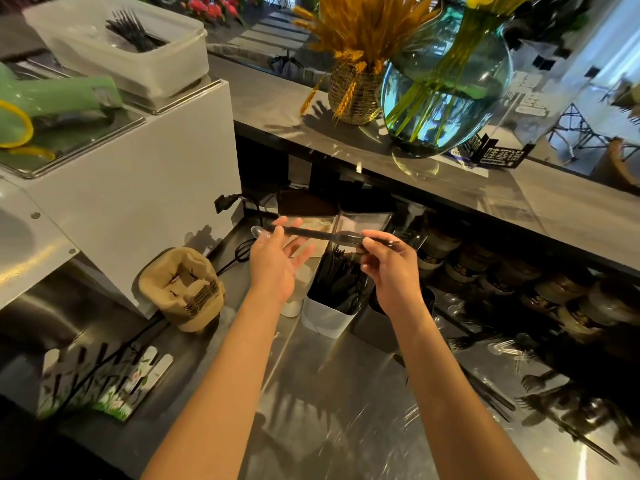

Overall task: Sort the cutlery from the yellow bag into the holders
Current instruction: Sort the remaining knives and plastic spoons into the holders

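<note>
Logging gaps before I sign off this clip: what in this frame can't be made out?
- Yellow bag: not identifiable anywhere in the head view.
- Black cutlery lying at right: motion blur and glare hide the types.
- Holder behind the right hand: the wrist covers its contents.
- Clear piece at the left hand: transparent and blurred, likely a spoon.
- White holder: dark, packed contents, types unclear.

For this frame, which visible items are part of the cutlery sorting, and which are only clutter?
In use:
black plastic cutlery across both hands
left hand
right hand
white square holder of black cutlery

Lying about:
round glass vase
woven wheat basket
tan paper sleeve stack
</note>
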`<state>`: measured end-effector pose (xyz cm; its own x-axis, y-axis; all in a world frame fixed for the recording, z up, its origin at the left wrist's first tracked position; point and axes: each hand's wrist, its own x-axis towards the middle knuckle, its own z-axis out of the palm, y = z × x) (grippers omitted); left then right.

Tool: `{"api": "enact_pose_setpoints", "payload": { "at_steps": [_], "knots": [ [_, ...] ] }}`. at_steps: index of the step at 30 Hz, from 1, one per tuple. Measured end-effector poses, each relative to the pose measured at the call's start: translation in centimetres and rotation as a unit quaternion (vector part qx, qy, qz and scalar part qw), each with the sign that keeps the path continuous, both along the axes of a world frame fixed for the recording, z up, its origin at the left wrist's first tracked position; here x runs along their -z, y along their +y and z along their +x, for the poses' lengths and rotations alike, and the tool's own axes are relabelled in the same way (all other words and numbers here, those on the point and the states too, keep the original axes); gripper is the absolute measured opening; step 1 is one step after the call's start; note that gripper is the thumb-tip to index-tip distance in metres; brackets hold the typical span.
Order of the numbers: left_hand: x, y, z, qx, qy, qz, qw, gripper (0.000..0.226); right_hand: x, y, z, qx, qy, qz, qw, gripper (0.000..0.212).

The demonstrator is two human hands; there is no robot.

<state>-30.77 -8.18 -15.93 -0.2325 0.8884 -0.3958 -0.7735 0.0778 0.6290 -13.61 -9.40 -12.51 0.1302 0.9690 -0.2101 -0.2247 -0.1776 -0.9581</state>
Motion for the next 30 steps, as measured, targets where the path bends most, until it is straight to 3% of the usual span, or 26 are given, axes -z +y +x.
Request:
{"api": "enact_pose_setpoints", "payload": {
  "at_steps": [3, 6, 12, 18, 26, 30],
  "knots": [
    [0.3, 0.2, -0.1, -0.006, 0.001, -0.024, 1.0, 0.022, 0.3, 0.1, 0.5, 0.008, 0.0, -0.006, 1.0, 0.02],
    [0.6, 0.3, 0.1, 0.013, 0.059, -0.04, 0.997, 0.023, 0.5, 0.3, 1.0, 0.017, 0.024, -0.015, 0.999, 0.023],
    [1.1, 0.0, 2.7, 0.069, 0.135, -0.048, 0.987, 0.024, 1.2, 0.9, 0.0, 0.083, 0.178, -0.045, 0.979, 0.03],
    [1.1, -0.8, 4.7, 0.16, 0.166, -0.031, 0.973, 0.016, 2.3, 1.3, 1.2, 0.103, 0.057, 0.009, 0.993, 0.011],
    [1.2, -0.3, 7.1, 0.203, 0.221, -0.041, 0.953, 0.019, 1.3, 0.4, 7.3, 0.183, 0.062, 0.113, 0.975, 0.005],
    [1.2, -0.4, 9.0, 0.207, 0.221, -0.038, 0.952, 0.018, 1.0, -0.5, 10.1, 0.248, 0.068, 0.124, 0.959, 0.013]
  ]
}}
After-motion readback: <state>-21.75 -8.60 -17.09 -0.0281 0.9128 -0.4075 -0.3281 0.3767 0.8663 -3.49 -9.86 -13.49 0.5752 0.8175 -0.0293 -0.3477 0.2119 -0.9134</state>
